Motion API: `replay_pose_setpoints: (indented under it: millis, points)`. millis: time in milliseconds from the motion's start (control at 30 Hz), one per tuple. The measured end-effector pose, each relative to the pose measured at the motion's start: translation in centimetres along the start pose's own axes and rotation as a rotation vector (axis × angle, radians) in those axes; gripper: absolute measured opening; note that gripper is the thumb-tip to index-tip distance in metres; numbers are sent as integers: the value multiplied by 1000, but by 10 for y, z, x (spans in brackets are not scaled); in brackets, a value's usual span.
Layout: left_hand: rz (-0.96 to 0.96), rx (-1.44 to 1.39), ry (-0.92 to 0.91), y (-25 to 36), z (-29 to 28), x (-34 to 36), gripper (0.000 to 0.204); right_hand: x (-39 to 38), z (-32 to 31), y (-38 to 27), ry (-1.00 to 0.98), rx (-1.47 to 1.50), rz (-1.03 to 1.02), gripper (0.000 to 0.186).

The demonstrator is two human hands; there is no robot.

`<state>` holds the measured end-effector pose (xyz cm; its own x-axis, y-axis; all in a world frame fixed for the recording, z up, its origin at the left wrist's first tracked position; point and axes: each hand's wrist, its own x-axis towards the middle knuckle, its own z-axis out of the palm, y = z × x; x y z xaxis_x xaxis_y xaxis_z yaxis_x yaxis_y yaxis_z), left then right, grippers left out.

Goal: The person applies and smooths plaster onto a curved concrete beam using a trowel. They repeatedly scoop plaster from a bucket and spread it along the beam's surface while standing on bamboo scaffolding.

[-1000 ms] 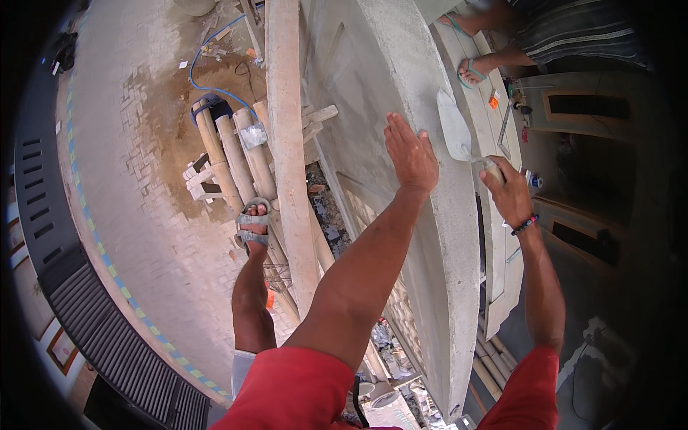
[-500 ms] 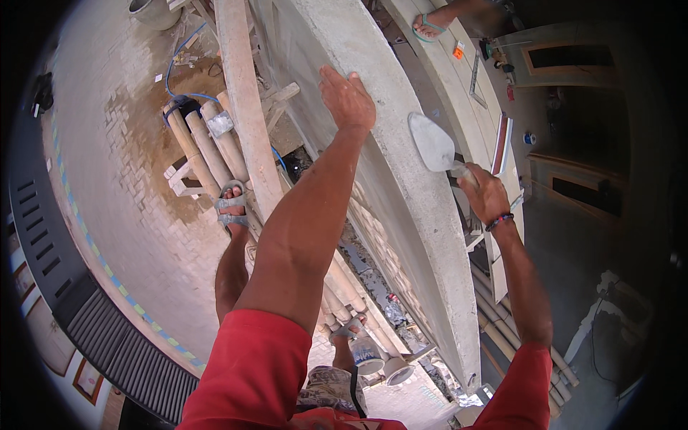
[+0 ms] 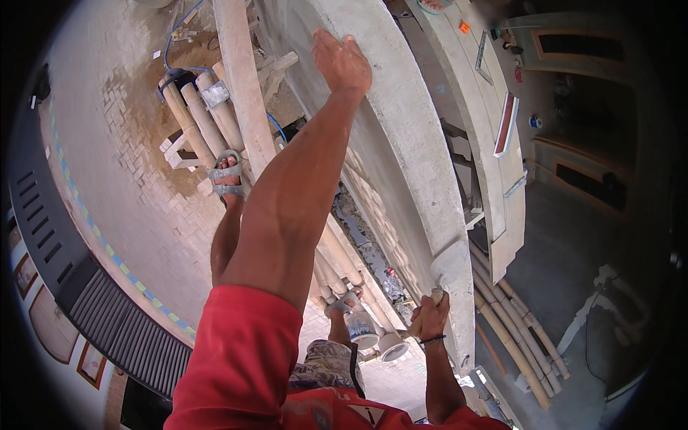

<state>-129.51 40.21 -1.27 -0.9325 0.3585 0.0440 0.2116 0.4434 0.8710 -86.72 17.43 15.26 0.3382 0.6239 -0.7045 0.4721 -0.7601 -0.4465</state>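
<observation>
A long grey concrete wall (image 3: 423, 150) with a flat top runs beneath my arms. Toward its far end, my left hand (image 3: 344, 66) rests on the left edge of the top, fingers outstretched and holding nothing. Much nearer my body, my right hand (image 3: 433, 315) is wrapped round the handle of a trowel. The trowel's pale blade (image 3: 451, 258) lies against the wall's upper edge, and its colour nearly blends into the concrete. Whether mortar is on the blade I cannot tell.
My sandalled foot (image 3: 226, 172) stands on bamboo poles (image 3: 192, 125) left of the wall, beside an upright plank (image 3: 242, 79). Below are buckets (image 3: 362, 328). On the right are a board platform (image 3: 502, 193) holding tools, another person's foot (image 3: 434, 6), and more bamboo (image 3: 519, 344).
My right hand has brought the trowel from the wall's right side down toward me, onto its near left edge. The left hand stays on the wall; the view has shifted slightly.
</observation>
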Motion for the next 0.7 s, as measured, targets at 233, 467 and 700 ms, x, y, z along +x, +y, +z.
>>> replay_pose_setpoints:
  millis: [233,467,700]
  points:
    - [79,16,115,-7,11,4,41,11,123,-115,-178,-41,-175,28]
    - [66,47,69,-9,8,6,39,9,81,-137,-121,115,-159,32]
    - [210,105,304,-48,50,7,44,-16,88,-35,-166,173,8,29]
